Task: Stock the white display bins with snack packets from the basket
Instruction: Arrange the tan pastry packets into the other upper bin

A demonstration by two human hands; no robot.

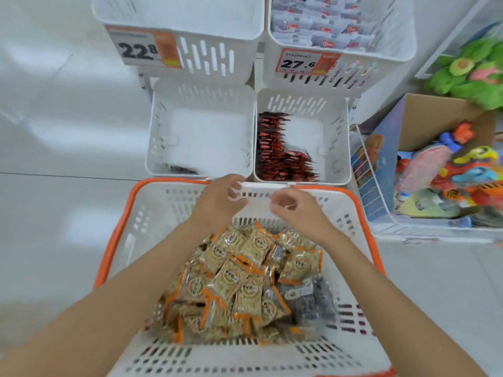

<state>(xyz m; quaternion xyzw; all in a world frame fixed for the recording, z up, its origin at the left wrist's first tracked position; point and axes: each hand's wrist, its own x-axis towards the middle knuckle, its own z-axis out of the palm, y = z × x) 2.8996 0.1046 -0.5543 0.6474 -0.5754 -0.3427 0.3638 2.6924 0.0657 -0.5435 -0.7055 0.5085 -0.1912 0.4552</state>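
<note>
The white basket (152, 213) with an orange rim holds a heap of tan-and-orange snack packets (239, 281) and some grey ones (313, 297). My left hand (220, 202) is at the basket's far rim, its fingers curled round the white bar there. My right hand (294, 208) hovers beside it over the same rim, fingers loosely curled, holding nothing. Just beyond stand two lower white display bins: the left one (160, 148) is almost bare, the right one (337, 148) holds red-and-black packets (275, 153).
Two upper bins hang above: the left (245, 31), tagged 22.8, shows nothing inside; the right (400, 50), tagged 27.6, is full of white packets. A wire rack (373, 191) with colourful toys and a cardboard box (424, 121) stands at the right. Pale floor lies at the left.
</note>
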